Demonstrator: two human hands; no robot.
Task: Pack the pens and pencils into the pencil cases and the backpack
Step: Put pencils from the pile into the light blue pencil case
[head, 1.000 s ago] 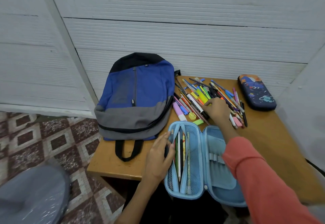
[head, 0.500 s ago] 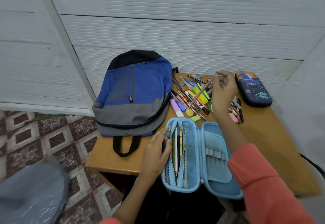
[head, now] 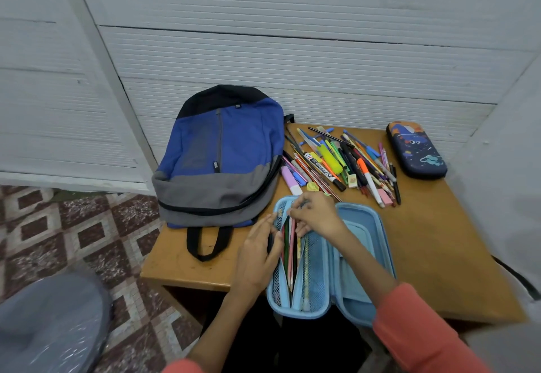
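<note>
The right hand (head: pixel 317 216), fingers curled, pinches the top of a pink pencil (head: pixel 290 258) lying in the open blue case (head: pixel 355 284). The left hand (head: pixel 257 252) rests with fairly straight fingers on the case's left edge. Loose pens (head: pixel 336 161) lie behind, between the backpack (head: pixel 222 156) and a dark case (head: pixel 415 150) on the desk (head: pixel 439 255).

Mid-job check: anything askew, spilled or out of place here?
The open blue pencil case hangs partly over the table's near edge and might tip; the left hand rests at its rim. Nothing looks spilled or damaged.
</note>
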